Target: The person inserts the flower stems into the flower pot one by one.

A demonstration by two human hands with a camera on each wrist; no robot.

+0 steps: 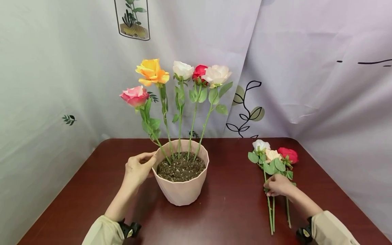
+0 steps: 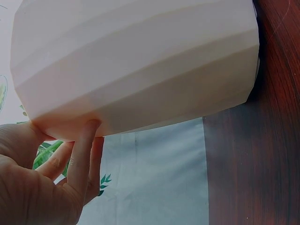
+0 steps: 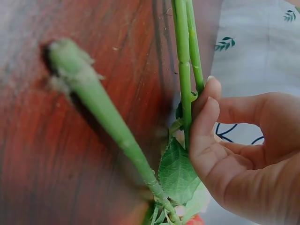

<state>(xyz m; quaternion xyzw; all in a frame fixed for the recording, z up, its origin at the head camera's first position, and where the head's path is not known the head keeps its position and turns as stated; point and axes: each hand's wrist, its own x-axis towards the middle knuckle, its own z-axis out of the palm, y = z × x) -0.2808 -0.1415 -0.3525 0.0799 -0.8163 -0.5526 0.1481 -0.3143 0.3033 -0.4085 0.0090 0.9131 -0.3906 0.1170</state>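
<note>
A pale pink faceted flowerpot [image 1: 180, 190] holds dark soil [image 1: 180, 168] and several upright artificial roses. My left hand [image 1: 137, 168] grips the pot's left rim, its fingers against the outer wall in the left wrist view. On the table to the right lie a white rose [image 1: 261, 145], a peach rose [image 1: 272, 155] and a red rose [image 1: 288, 155], stems toward me. My right hand [image 1: 278, 185] bends over them, fingertips pinching at two green stems [image 3: 184, 70] side by side. The third stem [image 3: 117, 131] lies apart from my fingers.
In the pot stand a pink rose [image 1: 134, 96], an orange rose [image 1: 152, 72], a white one, a red one and a cream one [image 1: 216, 75]. The dark red wooden table [image 1: 232, 211] ends at a pale printed curtain [image 1: 196, 30] behind.
</note>
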